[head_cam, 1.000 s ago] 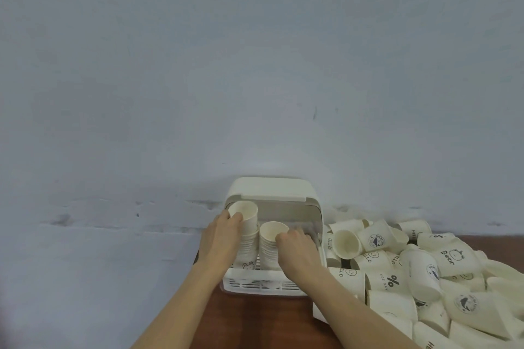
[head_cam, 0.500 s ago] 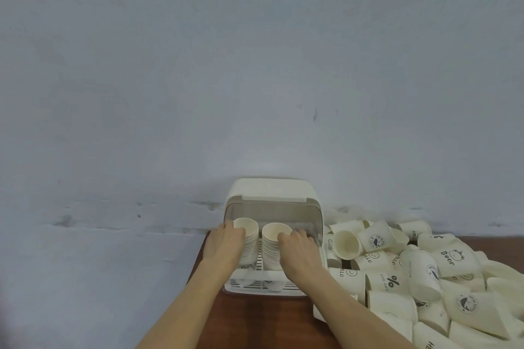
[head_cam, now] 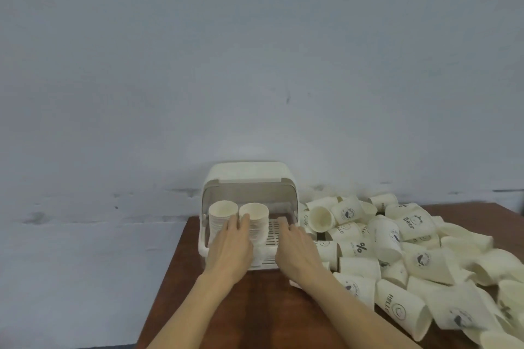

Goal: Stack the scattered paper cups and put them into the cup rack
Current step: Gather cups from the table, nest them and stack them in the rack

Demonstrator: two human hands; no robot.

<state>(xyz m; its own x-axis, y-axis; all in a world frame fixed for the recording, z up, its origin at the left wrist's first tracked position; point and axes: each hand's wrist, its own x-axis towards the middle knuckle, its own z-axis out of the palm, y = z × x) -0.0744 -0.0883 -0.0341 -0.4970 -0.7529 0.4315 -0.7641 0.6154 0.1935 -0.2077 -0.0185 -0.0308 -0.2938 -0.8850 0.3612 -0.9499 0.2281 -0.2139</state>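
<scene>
matt paper cups (head_cam: 359, 267), plastic rack (head_cam: 249, 176), wooden table (head_cam: 255, 309)

Cup stacks in rack: I count two, left stack (head_cam: 223, 217), right stack (head_cam: 254, 219).
Cup rack (head_cam: 249, 178): one.
Hands: two, left hand (head_cam: 231, 249), right hand (head_cam: 296, 252).
Loose cups (head_cam: 397, 252): too many to count; several dozen.

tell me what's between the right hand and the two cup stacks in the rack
Head view: only bare slotted rack floor separates the right hand from the two cup stacks; the left hand touches them.
</scene>
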